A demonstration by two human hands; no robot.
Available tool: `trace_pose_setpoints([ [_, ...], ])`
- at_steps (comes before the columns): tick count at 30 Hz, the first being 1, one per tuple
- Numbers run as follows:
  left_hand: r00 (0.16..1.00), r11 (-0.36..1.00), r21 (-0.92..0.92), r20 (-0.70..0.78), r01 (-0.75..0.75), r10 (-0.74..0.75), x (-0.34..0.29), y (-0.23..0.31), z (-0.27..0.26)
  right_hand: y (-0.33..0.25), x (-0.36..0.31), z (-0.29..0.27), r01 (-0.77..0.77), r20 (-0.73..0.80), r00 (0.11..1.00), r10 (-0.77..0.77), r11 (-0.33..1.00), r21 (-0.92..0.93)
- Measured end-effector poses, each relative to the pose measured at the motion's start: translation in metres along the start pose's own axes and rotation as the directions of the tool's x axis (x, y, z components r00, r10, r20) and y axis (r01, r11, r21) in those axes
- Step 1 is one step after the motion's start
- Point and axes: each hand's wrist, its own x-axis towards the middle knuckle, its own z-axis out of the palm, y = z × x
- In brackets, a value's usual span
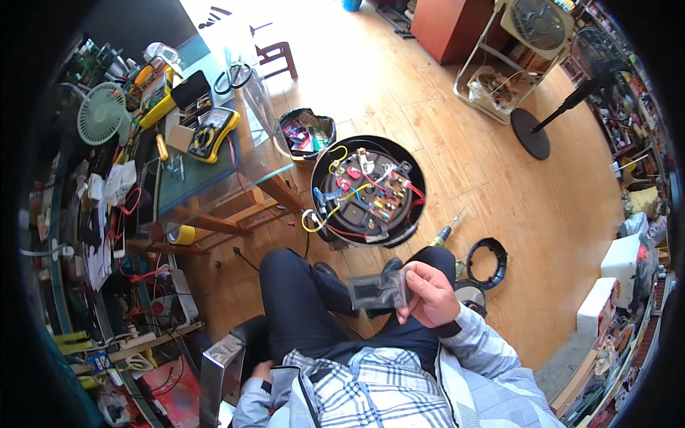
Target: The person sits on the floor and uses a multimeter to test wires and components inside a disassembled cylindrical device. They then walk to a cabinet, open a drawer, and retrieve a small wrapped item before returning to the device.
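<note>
Above my lap, my right hand (432, 296) pinches the edge of a small clear plastic bag (379, 291) between thumb and fingers; something dark shows inside it. My left hand (263, 371) is low beside my left thigh, next to a black object and a shiny metal box (222, 364); its fingers are mostly hidden. In front of my feet stands a round black appliance housing (367, 192), its open side up, with colored wires, a brown circuit board and connectors showing. A screwdriver (444, 235) with a yellow-green and dark handle and a black plastic ring (487, 262) lie to its right.
A glass-topped table (235, 167) at left carries a yellow multimeter (213, 134), scissors (233, 78) and a green fan (105, 113). A lined waste bin (307, 134) stands behind the housing. Cluttered shelves run along both sides. A black stand base (530, 134) is at far right.
</note>
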Motion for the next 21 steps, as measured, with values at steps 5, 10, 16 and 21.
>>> trace_pose_setpoints([
  [5,0.575,0.836,0.136,-0.667,-0.532,0.474,-0.059,0.187,-0.066,0.029,-0.041,0.011,0.015,0.021,1.000,-0.014,0.997,-0.076],
  [10,0.617,0.369,-0.572,-0.328,-0.732,0.716,-0.078,0.316,-0.060,0.055,-0.082,0.013,-0.024,-0.018,1.000,0.022,0.990,-0.139],
  [16,0.488,0.295,-0.639,-0.145,-0.711,0.861,-0.055,0.367,-0.011,0.069,-0.115,-0.008,0.013,-0.164,0.984,-0.065,0.955,-0.296],
  [21,0.589,0.324,-0.784,-0.064,-0.529,0.806,-0.038,0.373,0.019,0.075,-0.126,-0.033,0.045,-0.333,0.910,-0.248,0.856,-0.515],
])
